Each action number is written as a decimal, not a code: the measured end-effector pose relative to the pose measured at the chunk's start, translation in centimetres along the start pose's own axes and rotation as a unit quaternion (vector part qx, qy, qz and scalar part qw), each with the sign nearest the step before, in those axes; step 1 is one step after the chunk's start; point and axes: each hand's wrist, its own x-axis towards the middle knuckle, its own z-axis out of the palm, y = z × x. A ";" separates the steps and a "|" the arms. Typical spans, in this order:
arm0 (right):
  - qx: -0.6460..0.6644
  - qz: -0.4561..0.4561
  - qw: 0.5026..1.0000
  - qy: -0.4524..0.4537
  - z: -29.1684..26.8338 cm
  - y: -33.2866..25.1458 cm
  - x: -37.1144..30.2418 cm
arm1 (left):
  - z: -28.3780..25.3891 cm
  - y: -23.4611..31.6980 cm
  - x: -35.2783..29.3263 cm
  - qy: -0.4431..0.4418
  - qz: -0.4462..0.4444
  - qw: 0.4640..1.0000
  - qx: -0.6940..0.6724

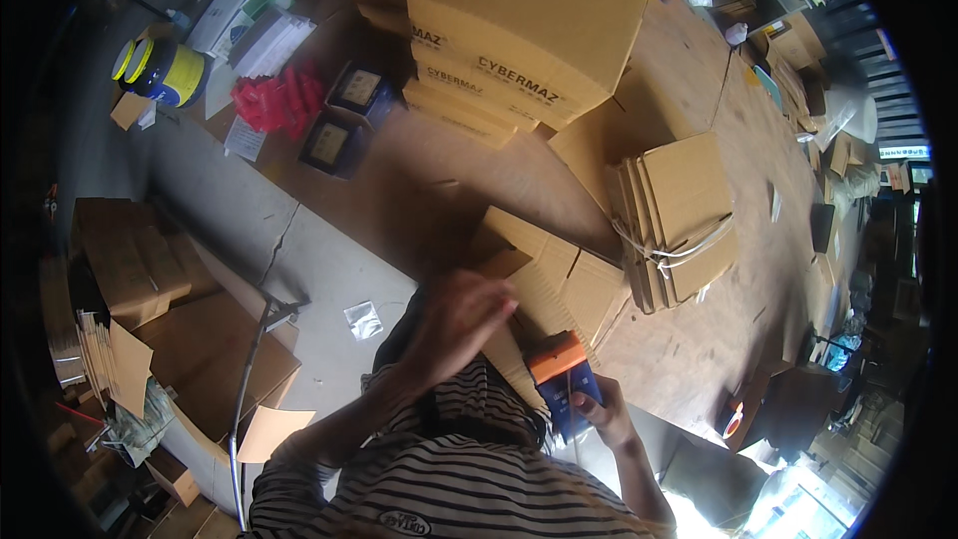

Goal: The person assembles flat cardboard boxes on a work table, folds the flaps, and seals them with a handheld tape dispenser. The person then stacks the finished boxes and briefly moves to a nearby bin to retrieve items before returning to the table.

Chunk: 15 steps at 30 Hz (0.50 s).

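In front of my body stands an open cardboard box [589, 284] with its flaps up. My right hand [611, 419] grips a small blue box [571, 401] at the near right side of the carton, thumb across its printed face. An orange piece [557, 357] sits at the upper end of that blue box; whether it is part of it I cannot tell. Close to the carton's left flap is my left hand [464, 324], fingers bent and blurred. Whether it holds anything does not show.
A large closed carton [529, 15] tops a stack at the far side of the table. Strapped flat cardboard [689, 220] lies to the right. Two dark blue boxes [334, 145], crumpled red plastic [279, 100] and a yellow-and-blue roll [170, 70] are far left. Brown cartons [210, 359] stand left.
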 end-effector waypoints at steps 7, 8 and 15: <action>0.016 0.016 1.000 -0.002 0.7 -1.3 -0.1 | 3.0 -0.7 0.0 -0.131 -0.263 0.903 -0.313; 0.015 0.024 1.000 -0.001 1.0 -1.5 0.2 | 2.5 -0.5 0.3 -0.105 -0.248 0.920 -0.286; -0.050 0.113 0.992 -0.002 0.6 -4.0 0.6 | -5.9 -4.2 9.1 0.078 -0.059 0.986 -0.136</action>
